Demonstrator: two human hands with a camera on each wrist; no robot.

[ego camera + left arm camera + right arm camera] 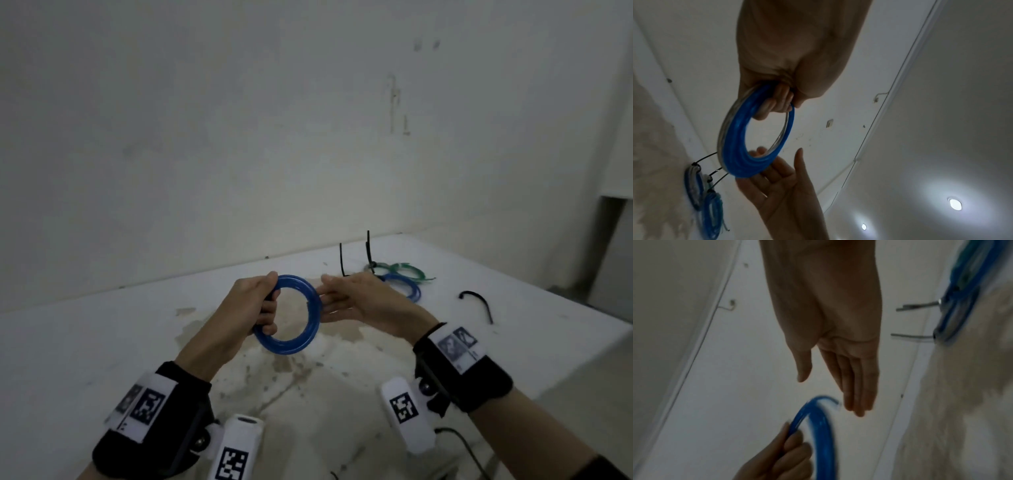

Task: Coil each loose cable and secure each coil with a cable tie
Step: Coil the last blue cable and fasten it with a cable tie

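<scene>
A blue cable coil [301,308] hangs above the white table [102,335]. My left hand [255,308] grips its left side, fingers curled through the ring [740,134]. My right hand [346,301] is flat with straight fingers [857,386] beside the coil's right edge [818,423], holding nothing; the left wrist view shows its fingertips [758,152] just behind the coil. Whether they touch it is unclear. A loose black cable tie [479,303] lies on the table to the right.
Behind my right hand lie a tied blue coil [407,286] and a tied green coil [407,270], their black tie tails [368,250] sticking up. The table's right edge [582,305] runs close by. A plain wall [239,137] stands behind.
</scene>
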